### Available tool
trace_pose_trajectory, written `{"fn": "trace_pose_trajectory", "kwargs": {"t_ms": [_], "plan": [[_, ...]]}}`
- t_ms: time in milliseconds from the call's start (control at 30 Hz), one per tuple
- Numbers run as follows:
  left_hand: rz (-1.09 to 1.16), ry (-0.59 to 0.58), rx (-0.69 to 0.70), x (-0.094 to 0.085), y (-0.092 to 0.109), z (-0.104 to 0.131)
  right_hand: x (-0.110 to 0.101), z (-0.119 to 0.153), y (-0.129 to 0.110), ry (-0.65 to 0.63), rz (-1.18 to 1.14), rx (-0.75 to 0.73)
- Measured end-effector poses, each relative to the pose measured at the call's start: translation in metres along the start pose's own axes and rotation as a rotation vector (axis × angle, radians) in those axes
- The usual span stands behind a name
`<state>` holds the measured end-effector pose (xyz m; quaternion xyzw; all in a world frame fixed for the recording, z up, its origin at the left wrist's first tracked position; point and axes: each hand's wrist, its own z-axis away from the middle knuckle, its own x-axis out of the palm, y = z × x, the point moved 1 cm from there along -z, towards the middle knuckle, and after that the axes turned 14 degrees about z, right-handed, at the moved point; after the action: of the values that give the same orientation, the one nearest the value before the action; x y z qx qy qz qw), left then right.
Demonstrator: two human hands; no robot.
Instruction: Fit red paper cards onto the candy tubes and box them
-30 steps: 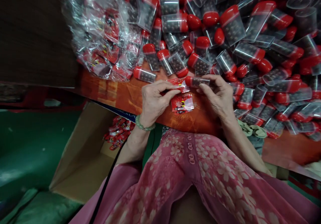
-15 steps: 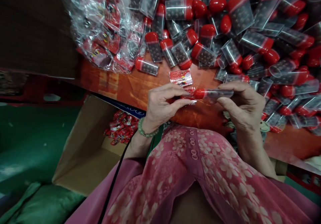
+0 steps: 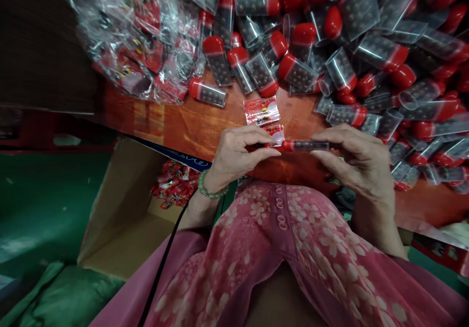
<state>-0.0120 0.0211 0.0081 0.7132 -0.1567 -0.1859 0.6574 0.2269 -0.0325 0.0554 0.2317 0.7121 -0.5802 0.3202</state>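
Observation:
Between my two hands lies a clear tube (image 3: 309, 145) with a red cap and dark pellets inside, level just above the table. My right hand (image 3: 361, 165) pinches its clear end between thumb and fingers. At the red-cap end, my left hand (image 3: 234, 153) pinches a small red printed wrapper (image 3: 276, 134); whether the cap is inside the wrapper or against it I cannot tell. Another red printed wrapper (image 3: 262, 110) lies flat on the table just beyond my left fingers. A single red-capped tube (image 3: 208, 93) lies on its side farther back.
A large heap of red-capped tubes (image 3: 298, 73) covers the back and right of the orange-brown table (image 3: 176, 126). A clear plastic bag (image 3: 142, 43) of red wrappers lies back left. Below the table edge, an open cardboard box (image 3: 110, 219) holds red packed pieces (image 3: 176, 185).
The tube has turned so its dark pellets show, and it sits slightly lower. My right hand has shifted a little down; my left hand keeps its pinch by the cap. The view has shifted slightly.

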Motion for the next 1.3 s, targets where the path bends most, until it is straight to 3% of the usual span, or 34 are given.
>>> {"fn": "trace_pose_trajectory", "kwargs": {"t_ms": [333,800,1000,1300], "plan": [[-0.066,-0.149,-0.002,0.000,-0.001,0.002,-0.005,-0.019,-0.002,-0.218,-0.015,-0.038],[-0.051,-0.253,-0.072,0.002,0.001,0.002,0.009,-0.024,0.001,-0.237,-0.032,-0.042],[0.018,-0.260,-0.171,0.005,0.006,0.002,0.016,-0.018,0.005,-0.187,-0.113,0.004],[-0.136,-0.277,-0.092,0.008,0.007,0.006,0.018,-0.012,0.010,-0.205,-0.149,0.039]]}}
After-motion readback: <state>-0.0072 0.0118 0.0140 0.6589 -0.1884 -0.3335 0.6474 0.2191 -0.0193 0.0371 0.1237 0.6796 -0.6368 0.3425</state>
